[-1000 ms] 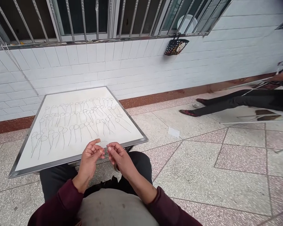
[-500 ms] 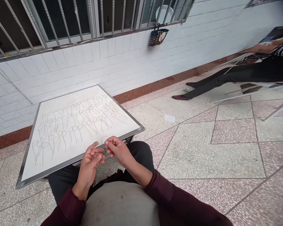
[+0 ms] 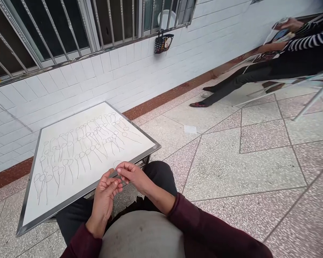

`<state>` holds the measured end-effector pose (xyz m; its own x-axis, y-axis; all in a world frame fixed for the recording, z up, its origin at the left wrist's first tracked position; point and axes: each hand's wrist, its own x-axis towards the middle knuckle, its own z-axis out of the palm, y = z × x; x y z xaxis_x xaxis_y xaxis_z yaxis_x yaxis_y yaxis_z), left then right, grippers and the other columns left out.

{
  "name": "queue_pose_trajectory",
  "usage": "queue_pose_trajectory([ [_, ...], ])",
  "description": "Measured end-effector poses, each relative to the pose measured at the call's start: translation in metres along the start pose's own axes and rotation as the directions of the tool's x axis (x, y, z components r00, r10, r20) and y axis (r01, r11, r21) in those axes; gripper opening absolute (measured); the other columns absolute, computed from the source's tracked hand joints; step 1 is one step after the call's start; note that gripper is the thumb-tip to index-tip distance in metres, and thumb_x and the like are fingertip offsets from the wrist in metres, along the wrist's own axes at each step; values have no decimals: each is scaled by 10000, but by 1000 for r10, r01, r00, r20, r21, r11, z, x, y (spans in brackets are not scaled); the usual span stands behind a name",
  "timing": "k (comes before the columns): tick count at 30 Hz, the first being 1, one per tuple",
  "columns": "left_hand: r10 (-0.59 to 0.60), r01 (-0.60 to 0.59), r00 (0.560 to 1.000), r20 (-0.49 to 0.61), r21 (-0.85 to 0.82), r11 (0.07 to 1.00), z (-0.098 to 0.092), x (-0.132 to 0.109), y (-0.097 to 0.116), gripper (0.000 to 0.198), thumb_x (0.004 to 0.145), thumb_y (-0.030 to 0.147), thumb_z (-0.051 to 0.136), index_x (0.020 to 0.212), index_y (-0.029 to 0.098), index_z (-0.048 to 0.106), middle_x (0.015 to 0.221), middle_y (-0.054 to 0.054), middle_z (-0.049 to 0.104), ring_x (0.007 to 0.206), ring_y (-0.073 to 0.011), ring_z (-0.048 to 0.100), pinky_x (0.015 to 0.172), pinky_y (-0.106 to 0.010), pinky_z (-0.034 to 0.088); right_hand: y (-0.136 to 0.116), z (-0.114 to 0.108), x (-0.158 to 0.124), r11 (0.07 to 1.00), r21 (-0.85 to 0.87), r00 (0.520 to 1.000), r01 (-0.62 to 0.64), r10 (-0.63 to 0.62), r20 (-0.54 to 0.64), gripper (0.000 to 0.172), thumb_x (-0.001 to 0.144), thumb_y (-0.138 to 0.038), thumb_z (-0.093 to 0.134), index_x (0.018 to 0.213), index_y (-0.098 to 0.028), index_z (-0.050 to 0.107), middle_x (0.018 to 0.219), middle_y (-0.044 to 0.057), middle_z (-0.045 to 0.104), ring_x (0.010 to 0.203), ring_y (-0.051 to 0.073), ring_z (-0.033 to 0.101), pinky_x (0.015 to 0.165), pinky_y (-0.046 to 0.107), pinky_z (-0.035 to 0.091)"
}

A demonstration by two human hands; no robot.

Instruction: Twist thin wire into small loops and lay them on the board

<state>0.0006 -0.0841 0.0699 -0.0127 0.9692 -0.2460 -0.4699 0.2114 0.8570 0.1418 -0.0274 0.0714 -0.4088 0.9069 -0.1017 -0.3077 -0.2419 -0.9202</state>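
My left hand (image 3: pixel 107 190) is closed in a pinch near the front edge of the white table (image 3: pixel 75 191). Touching or almost touching it, my right hand (image 3: pixel 131 175) pinches a thin wire loop (image 3: pixel 117 163), whose round end shows above the fingers. The rest of the wire is mostly hidden between both hands. Several thin wire pieces (image 3: pixel 66 162), each with a round loop and long tails, lie in rows across the tabletop.
A barred window (image 3: pixel 70 28) and a small dark bag (image 3: pixel 163 43) are on the white tiled wall. A seated person in a striped sleeve (image 3: pixel 309 41) is at the right. A white paper (image 3: pixel 190 129) lies on the floor.
The view has shifted, showing more of the seated person. My hands have come closer together around the wire. The person's hand at the right now shows raised.
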Motion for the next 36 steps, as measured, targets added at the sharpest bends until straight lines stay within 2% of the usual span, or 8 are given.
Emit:
queue_pose_trajectory([
  [4, -15, 16, 1000, -16, 19, 1000, 6, 8, -1, 589, 707, 266, 817, 1229, 175, 561, 797, -22, 694, 701, -125, 654, 686, -254, 519, -4, -8, 5, 999, -6, 999, -32, 32, 36, 323, 724, -465, 757, 811, -169, 662, 560, -66, 509, 477, 53, 381, 458, 197, 286],
  [10, -29, 29, 1000, 9, 44, 999, 9, 17, -6, 584, 720, 276, 806, 1239, 178, 556, 824, -24, 690, 727, -126, 650, 703, -259, 520, -9, -14, 13, 999, 26, 999, -23, 24, -34, 287, 702, -431, 777, 781, -177, 671, 731, -13, 615, 643, 96, 519, 520, 201, 361],
  [15, -63, 61, 998, 18, 116, 991, 6, 16, -9, 614, 702, 297, 813, 1246, 172, 559, 790, -22, 681, 669, -118, 622, 665, -255, 509, -7, -23, 28, 976, 216, 978, 13, 32, -204, 312, 637, -409, 830, 742, -171, 657, 702, -21, 596, 589, 69, 477, 506, 185, 358],
  [21, -186, 168, 981, 61, 224, 960, -6, 12, -24, 554, 697, 311, 813, 1186, 156, 606, 764, -33, 674, 637, -129, 621, 619, -257, 500, -23, -40, 46, 945, 295, 909, 141, -6, -417, 316, 616, -402, 844, 784, -205, 664, 754, -13, 609, 641, 89, 511, 483, 174, 389],
  [25, -174, 165, 984, 36, 175, 971, -14, 16, -29, 511, 685, 345, 820, 1126, 159, 643, 795, -44, 667, 665, -130, 616, 599, -246, 495, -27, -37, 42, 944, 315, 929, 95, 30, -370, 303, 632, -398, 845, 787, -204, 673, 790, 5, 628, 643, 92, 516, 467, 170, 393],
  [30, -44, 56, 988, -147, 82, 995, -18, 22, -17, 523, 726, 412, 784, 1172, 181, 638, 964, -81, 682, 805, -138, 631, 708, -255, 510, -19, -24, 32, 966, 259, 964, -13, 81, -253, 310, 615, -389, 855, 742, -183, 661, 735, -5, 606, 594, 74, 472, 460, 165, 356],
  [32, -14, 27, 990, -137, 93, 995, -15, 23, -12, 534, 739, 417, 773, 1198, 185, 629, 962, -81, 685, 827, -146, 637, 733, -263, 509, -14, -20, 30, 974, 224, 968, -32, 86, -236, 322, 622, -409, 845, 737, -177, 653, 728, -11, 596, 586, 68, 458, 471, 165, 346],
  [36, 29, -22, 998, -47, 142, 990, -4, 23, -10, 545, 723, 387, 788, 1206, 189, 632, 886, -57, 687, 788, -150, 641, 706, -261, 502, -6, -13, 27, 989, 141, 976, -38, 67, -206, 331, 641, -435, 823, 749, -174, 650, 727, -16, 588, 595, 77, 458, 489, 181, 335],
])
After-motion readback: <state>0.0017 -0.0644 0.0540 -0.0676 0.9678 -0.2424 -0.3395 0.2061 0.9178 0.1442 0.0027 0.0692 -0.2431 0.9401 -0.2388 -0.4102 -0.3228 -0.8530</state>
